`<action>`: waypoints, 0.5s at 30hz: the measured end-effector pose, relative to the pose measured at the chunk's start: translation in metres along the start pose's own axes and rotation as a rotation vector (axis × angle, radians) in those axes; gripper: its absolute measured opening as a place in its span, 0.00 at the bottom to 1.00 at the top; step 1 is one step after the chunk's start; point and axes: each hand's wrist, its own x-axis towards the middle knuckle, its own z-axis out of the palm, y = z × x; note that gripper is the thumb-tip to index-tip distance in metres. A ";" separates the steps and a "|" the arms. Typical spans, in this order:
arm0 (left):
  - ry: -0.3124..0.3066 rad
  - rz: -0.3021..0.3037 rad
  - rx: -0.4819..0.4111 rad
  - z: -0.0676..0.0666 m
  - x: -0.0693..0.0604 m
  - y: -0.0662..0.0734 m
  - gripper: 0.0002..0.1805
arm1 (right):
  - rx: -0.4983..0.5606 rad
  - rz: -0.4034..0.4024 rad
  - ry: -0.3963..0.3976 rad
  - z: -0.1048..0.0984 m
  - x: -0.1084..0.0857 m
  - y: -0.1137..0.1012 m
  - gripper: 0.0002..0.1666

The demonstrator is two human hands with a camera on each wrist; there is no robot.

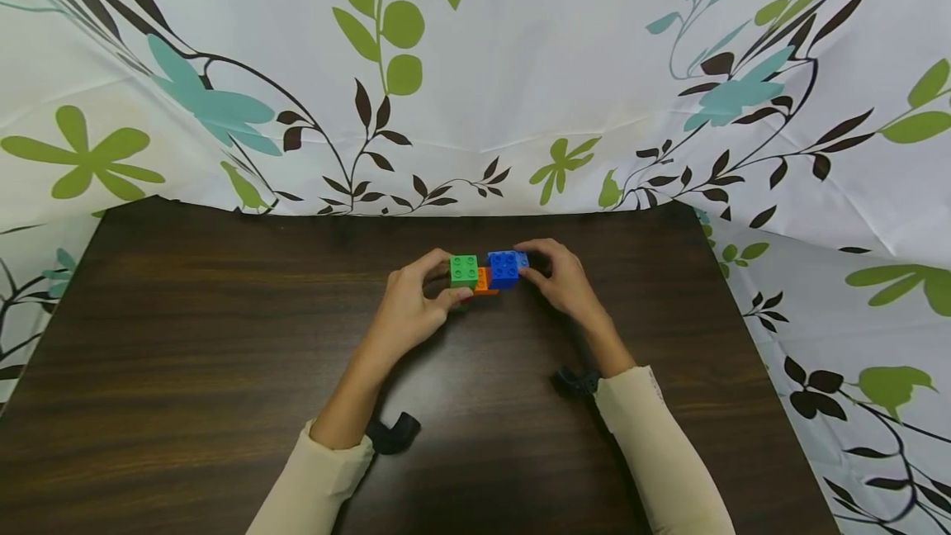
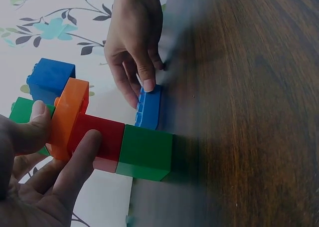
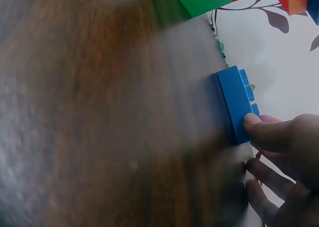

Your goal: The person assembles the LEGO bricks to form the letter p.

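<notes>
My left hand (image 1: 409,308) grips a stack of toy building bricks from the left. In the left wrist view, a green brick (image 2: 149,152) and a red brick (image 2: 107,137) form its lower part. An orange brick (image 2: 70,119) lies across the red one, bearing a blue brick (image 2: 54,80) and another green brick (image 2: 22,109), partly covered by the thumb. My right hand (image 1: 563,277) pinches a separate, longer blue brick (image 3: 233,105) by one end, between thumb and fingers. That brick is apart from the stack, close to the tabletop; whether it touches the wood I cannot tell.
The dark wooden table (image 1: 223,337) spreads out around both hands. A white cloth printed with leaves (image 1: 475,106) hangs along its far edge and continues at the sides. Black curved straps (image 1: 395,434) sit at both wrists.
</notes>
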 end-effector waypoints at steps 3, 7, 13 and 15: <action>0.000 0.001 0.002 0.001 0.000 0.000 0.16 | -0.001 0.001 0.014 -0.001 -0.001 0.001 0.20; 0.001 0.004 0.002 0.002 0.000 0.000 0.17 | 0.006 0.000 0.042 -0.004 -0.003 -0.001 0.19; 0.010 0.008 -0.007 0.002 0.000 -0.001 0.16 | 0.047 -0.044 0.094 -0.011 -0.004 -0.009 0.19; 0.009 0.004 -0.006 0.002 0.000 0.000 0.16 | 0.055 -0.054 0.109 -0.014 -0.004 -0.013 0.19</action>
